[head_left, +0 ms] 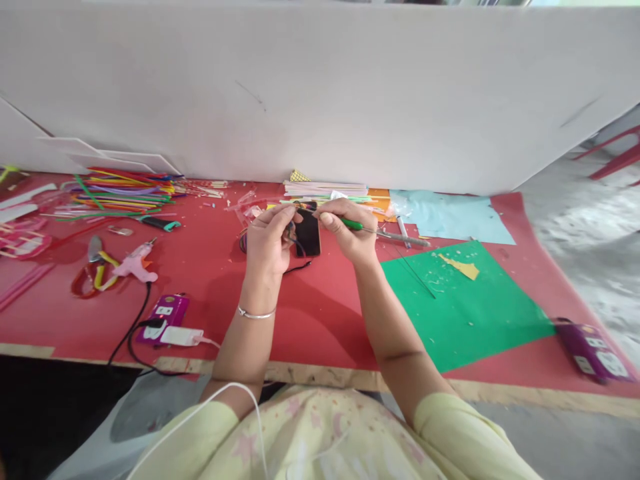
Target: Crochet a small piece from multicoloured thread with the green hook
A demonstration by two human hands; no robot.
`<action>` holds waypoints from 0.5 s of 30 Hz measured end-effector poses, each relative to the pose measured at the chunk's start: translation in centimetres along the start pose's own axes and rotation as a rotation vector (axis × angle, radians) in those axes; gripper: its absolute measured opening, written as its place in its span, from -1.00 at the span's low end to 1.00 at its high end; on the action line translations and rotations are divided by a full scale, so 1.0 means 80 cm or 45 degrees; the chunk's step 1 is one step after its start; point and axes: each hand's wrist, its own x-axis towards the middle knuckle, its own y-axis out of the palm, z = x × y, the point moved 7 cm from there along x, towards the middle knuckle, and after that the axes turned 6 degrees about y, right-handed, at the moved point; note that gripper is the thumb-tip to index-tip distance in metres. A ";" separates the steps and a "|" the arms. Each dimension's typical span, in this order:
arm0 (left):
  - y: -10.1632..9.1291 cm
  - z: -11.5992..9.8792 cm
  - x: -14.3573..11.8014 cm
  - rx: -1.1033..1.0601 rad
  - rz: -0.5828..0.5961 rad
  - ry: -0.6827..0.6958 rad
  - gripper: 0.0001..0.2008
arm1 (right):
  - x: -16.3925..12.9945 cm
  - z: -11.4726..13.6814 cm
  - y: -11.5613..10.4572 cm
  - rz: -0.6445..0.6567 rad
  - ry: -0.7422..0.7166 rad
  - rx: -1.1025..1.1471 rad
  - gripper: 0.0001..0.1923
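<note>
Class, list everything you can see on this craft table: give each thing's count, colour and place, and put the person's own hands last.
table: one, red, across view
pipe cleaners: many, mixed colours, far left
glue gun: one, pink, left
power strip: one, purple, near left
green sheet: one, right
blue sheet: one, pale, far right
phone: one, black, behind hands
backboard: one, white, rear
green stem: one, in right hand
left hand: pinching dark wire
right hand: pinching green stem
</note>
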 end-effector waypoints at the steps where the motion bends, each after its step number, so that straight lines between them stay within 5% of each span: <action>1: 0.002 0.001 0.000 -0.018 0.005 -0.013 -0.87 | 0.001 0.003 -0.001 0.008 -0.014 -0.013 -0.87; 10: 0.053 0.006 0.002 -0.109 0.248 -0.254 -0.78 | 0.013 0.029 -0.043 0.012 0.054 -0.168 -0.85; 15: 0.037 0.066 -0.024 0.014 0.293 -0.597 -0.68 | -0.046 0.013 -0.074 -0.060 0.237 -0.238 -0.87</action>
